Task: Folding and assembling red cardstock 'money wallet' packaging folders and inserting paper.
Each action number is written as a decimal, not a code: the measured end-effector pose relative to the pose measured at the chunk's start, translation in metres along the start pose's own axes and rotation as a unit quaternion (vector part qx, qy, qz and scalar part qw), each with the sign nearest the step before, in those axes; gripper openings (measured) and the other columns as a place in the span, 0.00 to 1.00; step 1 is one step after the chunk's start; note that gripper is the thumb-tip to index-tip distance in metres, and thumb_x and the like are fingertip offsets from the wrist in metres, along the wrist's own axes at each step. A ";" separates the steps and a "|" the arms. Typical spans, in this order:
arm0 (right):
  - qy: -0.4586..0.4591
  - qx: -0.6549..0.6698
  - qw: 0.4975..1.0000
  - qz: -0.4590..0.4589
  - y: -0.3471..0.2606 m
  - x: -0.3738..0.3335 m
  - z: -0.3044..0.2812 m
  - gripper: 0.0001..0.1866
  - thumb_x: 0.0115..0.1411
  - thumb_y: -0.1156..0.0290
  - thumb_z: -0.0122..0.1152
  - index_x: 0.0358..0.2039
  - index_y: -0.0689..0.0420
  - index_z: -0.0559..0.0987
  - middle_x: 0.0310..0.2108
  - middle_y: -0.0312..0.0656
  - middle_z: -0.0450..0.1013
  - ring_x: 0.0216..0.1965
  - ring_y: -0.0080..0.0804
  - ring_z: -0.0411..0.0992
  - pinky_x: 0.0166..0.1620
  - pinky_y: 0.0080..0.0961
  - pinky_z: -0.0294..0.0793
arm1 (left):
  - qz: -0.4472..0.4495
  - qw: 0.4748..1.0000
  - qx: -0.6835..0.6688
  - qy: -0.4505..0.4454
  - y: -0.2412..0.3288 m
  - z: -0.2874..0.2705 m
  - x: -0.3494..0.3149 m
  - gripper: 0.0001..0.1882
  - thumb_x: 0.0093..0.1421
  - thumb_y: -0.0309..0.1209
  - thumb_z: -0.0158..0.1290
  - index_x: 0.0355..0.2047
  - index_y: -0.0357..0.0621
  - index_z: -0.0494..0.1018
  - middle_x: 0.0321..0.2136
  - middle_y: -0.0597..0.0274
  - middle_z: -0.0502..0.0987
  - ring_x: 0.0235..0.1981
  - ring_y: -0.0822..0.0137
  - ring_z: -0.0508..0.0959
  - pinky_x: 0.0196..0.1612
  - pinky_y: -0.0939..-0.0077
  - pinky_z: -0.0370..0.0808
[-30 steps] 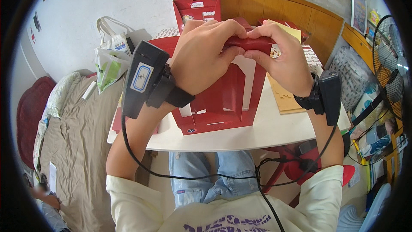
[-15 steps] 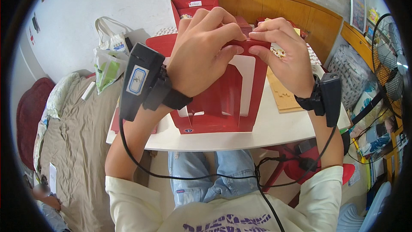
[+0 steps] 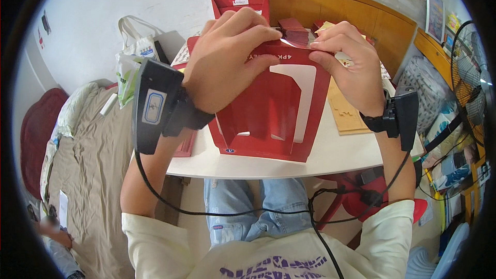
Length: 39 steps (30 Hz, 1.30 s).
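Note:
A red cardboard box (image 3: pixel 281 106) with cut-out windows stands on the white table, its printed front edge up by my hands. White inner card shows through the openings. My left hand (image 3: pixel 225 64) grips the box's top edge, thumb on the front and fingers curled over the back. At the top right corner, my right hand (image 3: pixel 354 70) pinches the edge between thumb and fingertips. Between the two hands, a top flap bends up with a pale edge. Fingers and wrists hide the box's upper left side.
Behind the box, another red box (image 3: pixel 240 1) and a stack of red cards (image 3: pixel 293 32) stand on the white table (image 3: pixel 248 167). Flat tan card pieces (image 3: pixel 345 111) lie to the right. A bed (image 3: pixel 95 155) is at left, with a person at its lower corner; a fan (image 3: pixel 467 72) stands at right.
My left hand has slid left along the top edge, away from the right hand. The box has turned slightly and leans a little. More of the top edge's front now shows between my hands.

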State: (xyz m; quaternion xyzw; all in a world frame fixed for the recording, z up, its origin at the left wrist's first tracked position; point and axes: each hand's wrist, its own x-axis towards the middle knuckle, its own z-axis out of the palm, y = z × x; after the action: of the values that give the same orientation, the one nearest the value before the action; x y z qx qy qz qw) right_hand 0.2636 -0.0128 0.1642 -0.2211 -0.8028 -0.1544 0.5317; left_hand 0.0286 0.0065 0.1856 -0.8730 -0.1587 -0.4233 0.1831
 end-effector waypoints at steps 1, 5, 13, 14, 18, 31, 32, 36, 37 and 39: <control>-0.012 -0.005 1.000 0.005 -0.001 -0.001 -0.001 0.08 0.48 0.77 0.69 0.28 0.59 0.78 0.31 0.39 0.73 0.36 0.36 0.71 0.39 0.29 0.67 | 0.004 0.999 0.040 -0.020 -0.003 -0.001 -0.003 0.17 0.50 0.26 0.62 0.42 0.42 0.77 0.36 0.60 0.75 0.40 0.61 0.75 0.44 0.71 0.73; -0.025 0.012 0.999 0.031 -0.003 0.000 0.002 0.10 0.47 0.76 0.69 0.31 0.59 0.78 0.33 0.39 0.73 0.38 0.37 0.71 0.40 0.29 0.68 | -0.014 1.000 0.014 -0.020 -0.004 -0.003 -0.006 0.16 0.50 0.25 0.62 0.42 0.42 0.77 0.36 0.61 0.75 0.40 0.61 0.75 0.44 0.68 0.73; -0.048 -0.191 0.979 -0.055 -0.028 0.017 0.014 0.09 0.50 0.71 0.67 0.32 0.53 0.78 0.33 0.36 0.72 0.38 0.36 0.71 0.49 0.35 0.65 | -0.004 1.000 0.015 -0.003 -0.001 0.002 -0.002 0.14 0.51 0.24 0.60 0.39 0.40 0.77 0.34 0.60 0.75 0.37 0.61 0.76 0.42 0.70 0.74; -0.046 -0.205 0.976 -0.060 -0.028 0.017 0.017 0.07 0.51 0.70 0.66 0.31 0.53 0.78 0.32 0.35 0.72 0.37 0.35 0.71 0.50 0.35 0.64 | -0.005 1.000 0.017 -0.004 -0.002 0.003 -0.002 0.14 0.51 0.24 0.60 0.39 0.40 0.77 0.34 0.60 0.75 0.37 0.61 0.76 0.42 0.70 0.74; -0.049 -0.198 0.978 -0.042 -0.024 0.015 0.018 0.06 0.51 0.71 0.66 0.30 0.54 0.79 0.30 0.34 0.73 0.36 0.34 0.71 0.50 0.35 0.65 | -0.032 0.999 -0.022 -0.030 -0.001 0.006 -0.004 0.12 0.52 0.22 0.59 0.38 0.40 0.77 0.32 0.59 0.76 0.35 0.60 0.76 0.40 0.71 0.74; -0.048 -0.186 0.981 -0.024 -0.017 0.012 0.013 0.04 0.53 0.71 0.65 0.29 0.54 0.79 0.30 0.34 0.74 0.35 0.34 0.72 0.47 0.34 0.65 | -0.047 0.999 0.009 -0.006 -0.016 -0.004 -0.017 0.16 0.53 0.26 0.61 0.44 0.42 0.77 0.38 0.59 0.76 0.38 0.62 0.77 0.42 0.72 0.75; -0.052 -0.183 0.981 -0.021 -0.017 0.012 0.013 0.04 0.52 0.70 0.65 0.29 0.54 0.79 0.30 0.34 0.74 0.36 0.34 0.72 0.47 0.34 0.65 | -0.047 0.999 0.009 -0.006 -0.016 -0.004 -0.016 0.16 0.53 0.26 0.61 0.44 0.42 0.77 0.38 0.59 0.76 0.38 0.62 0.77 0.42 0.72 0.75; -0.062 -0.207 0.976 -0.020 -0.016 0.018 0.018 0.06 0.52 0.69 0.65 0.31 0.55 0.79 0.31 0.35 0.74 0.37 0.35 0.72 0.49 0.35 0.65 | -0.071 0.997 0.004 -0.013 -0.015 -0.005 -0.012 0.13 0.54 0.26 0.61 0.41 0.41 0.78 0.34 0.59 0.76 0.37 0.63 0.77 0.41 0.72 0.75; -0.066 -0.207 0.975 -0.036 -0.016 0.021 0.022 0.08 0.52 0.69 0.65 0.32 0.55 0.79 0.32 0.37 0.74 0.38 0.36 0.72 0.50 0.36 0.65 | -0.080 0.997 -0.006 -0.015 -0.016 -0.003 -0.012 0.12 0.54 0.25 0.60 0.40 0.40 0.78 0.32 0.59 0.76 0.36 0.63 0.77 0.40 0.72 0.75; -0.071 -0.207 0.974 -0.052 -0.017 0.027 0.027 0.09 0.52 0.69 0.65 0.34 0.55 0.79 0.33 0.38 0.74 0.39 0.37 0.72 0.51 0.36 0.65 | -0.067 0.998 -0.022 0.001 -0.018 -0.001 -0.010 0.10 0.53 0.26 0.59 0.37 0.41 0.78 0.30 0.59 0.75 0.35 0.60 0.76 0.40 0.69 0.73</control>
State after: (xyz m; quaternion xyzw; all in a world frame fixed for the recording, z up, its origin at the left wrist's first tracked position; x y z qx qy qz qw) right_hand 0.2246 -0.0086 0.1784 -0.2941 -0.7997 -0.3285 0.4076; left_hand 0.0138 0.0204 0.1814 -0.8638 -0.2072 -0.4389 0.1355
